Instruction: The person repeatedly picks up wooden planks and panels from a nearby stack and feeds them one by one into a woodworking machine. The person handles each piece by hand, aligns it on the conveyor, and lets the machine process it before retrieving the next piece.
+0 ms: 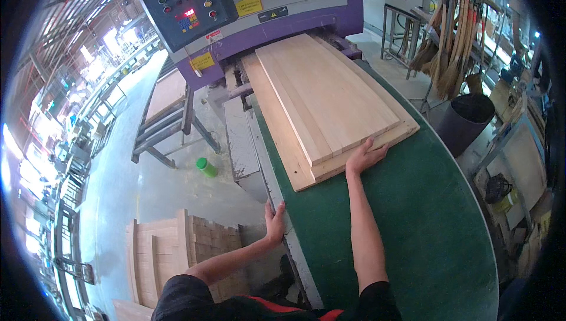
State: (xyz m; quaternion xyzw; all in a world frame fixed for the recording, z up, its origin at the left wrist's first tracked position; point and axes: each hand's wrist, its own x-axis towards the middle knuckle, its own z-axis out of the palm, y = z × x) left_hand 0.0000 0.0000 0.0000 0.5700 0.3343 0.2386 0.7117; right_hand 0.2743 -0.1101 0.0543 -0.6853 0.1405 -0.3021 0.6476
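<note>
A pale, glued-up wooden panel (330, 94) lies on top of a wider wooden board (280, 120). Both rest on a green conveyor belt (413, 215), their far ends under the purple and grey machine (295, 20). My right hand (364, 157) presses against the near end of the stack, fingers stretched out and apart, the fingertips by the panel's near edge. At the belt's left side, my left hand (275, 224) grips the metal side rail (259, 168), thumb on the belt side; its other fingers are partly hidden.
A control panel (186, 2) with buttons faces me at upper left. Left of the belt are a metal roller stand (168, 120), a green bottle (206, 167) and stacked wood pieces (183, 250). To the right stand brooms (451, 44) and a dark bin (466, 123).
</note>
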